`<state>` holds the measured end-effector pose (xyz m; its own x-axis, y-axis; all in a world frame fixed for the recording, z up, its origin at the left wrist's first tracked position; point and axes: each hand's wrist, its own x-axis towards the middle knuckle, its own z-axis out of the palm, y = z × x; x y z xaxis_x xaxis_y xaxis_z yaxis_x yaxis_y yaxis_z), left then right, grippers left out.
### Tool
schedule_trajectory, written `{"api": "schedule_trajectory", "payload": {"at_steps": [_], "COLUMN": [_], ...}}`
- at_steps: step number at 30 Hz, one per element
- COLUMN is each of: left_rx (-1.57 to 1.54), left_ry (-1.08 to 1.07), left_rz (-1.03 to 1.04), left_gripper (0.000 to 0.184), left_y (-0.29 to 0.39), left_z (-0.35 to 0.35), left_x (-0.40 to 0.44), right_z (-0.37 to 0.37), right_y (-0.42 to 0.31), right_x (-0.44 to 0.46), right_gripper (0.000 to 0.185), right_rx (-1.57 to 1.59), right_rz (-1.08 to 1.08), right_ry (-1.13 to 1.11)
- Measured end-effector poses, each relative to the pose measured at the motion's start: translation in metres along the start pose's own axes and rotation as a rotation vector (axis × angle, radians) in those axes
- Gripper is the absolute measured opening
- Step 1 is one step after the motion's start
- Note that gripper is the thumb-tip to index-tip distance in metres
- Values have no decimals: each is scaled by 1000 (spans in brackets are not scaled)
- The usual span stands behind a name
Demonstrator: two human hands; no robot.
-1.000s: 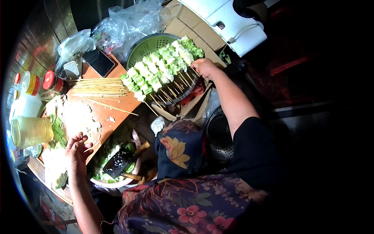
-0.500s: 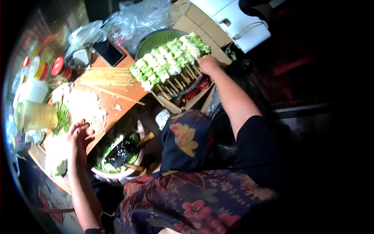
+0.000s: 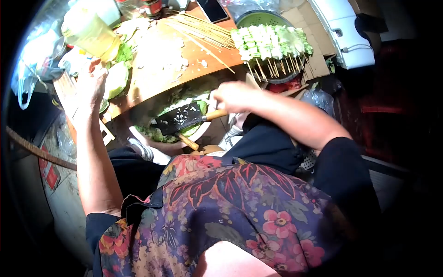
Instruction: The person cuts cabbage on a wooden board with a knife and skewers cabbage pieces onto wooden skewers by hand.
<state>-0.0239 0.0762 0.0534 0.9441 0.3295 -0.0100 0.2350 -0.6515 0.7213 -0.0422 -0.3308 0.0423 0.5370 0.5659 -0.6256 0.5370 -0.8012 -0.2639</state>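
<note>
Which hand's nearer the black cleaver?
Right. The right hand is close to the handle end of the cleaver; the left hand is farther off, beside the cabbage.

Looks like a cramped food-preparation corner, in a kitchen or small eatery; impossible to tell which. Between the hands, nearer the right hand (image 3: 235, 96), a tub (image 3: 201, 131) of cut greens (image 3: 159, 135), with a cleaver (image 3: 177, 119) lying over it. Beyond the right hand, leafy skewers (image 3: 272, 41) in a row across a green colander (image 3: 258, 18). Beyond and between both hands, an orange tabletop (image 3: 226, 53) strewn with pale scraps (image 3: 166, 57) and bare sticks (image 3: 203, 32). Just past the left hand (image 3: 94, 83), a yellowish jar (image 3: 90, 34); right beside it, a cabbage-like head (image 3: 117, 81). Farthest past the right hand, cardboard (image 3: 318, 34) and a white box (image 3: 344, 44), suggesting makeshift working quarters.
</note>
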Motion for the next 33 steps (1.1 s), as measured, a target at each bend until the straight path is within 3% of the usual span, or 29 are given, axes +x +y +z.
{"api": "schedule_trajectory", "payload": {"at_steps": [2,4,8,10,11,14,16,20,25,30,33], "left_rx": [193,280,557,512,552,732,713,642,548,301,86], "left_ry": [64,72,-22,55,55,180,181,171,128,79,35], "left_rz": [-12,-23,-36,-31,-56,185,172,165,93,-208,-445], "left_gripper": [45,46,51,48,44,36,38,49,51,53,54], "left_y": [-4,-16,-1,-43,-22,-17,-24,-34,-33,-29,-31], "left_z": [-17,-23,-32,-17,-19,-19,-15,-2,9,23,28], "left_x": [-6,-13,-38,-30,-39,-52,-50,-34,-21,-21,-23], "right_z": [22,69,123,136,137,121,77,14,-15,-22,-20], "right_y": [-36,-37,-35,-32,-31,-36,-55,-60,-24,-12,-9], "right_x": [13,34,57,56,58,60,46,18,0,24,41], "right_gripper": [30,28,24,23,23,24,27,32,29,28,28], "right_rx": [-108,-205,-138,-163,-172,-69,-56,-56,291,383,401], "right_rz": [28,-40,62,61,50,102,180,91,-18,289,348], "right_ry": [-157,65,132,157,159,138,-44,-121,195,423,408]}}
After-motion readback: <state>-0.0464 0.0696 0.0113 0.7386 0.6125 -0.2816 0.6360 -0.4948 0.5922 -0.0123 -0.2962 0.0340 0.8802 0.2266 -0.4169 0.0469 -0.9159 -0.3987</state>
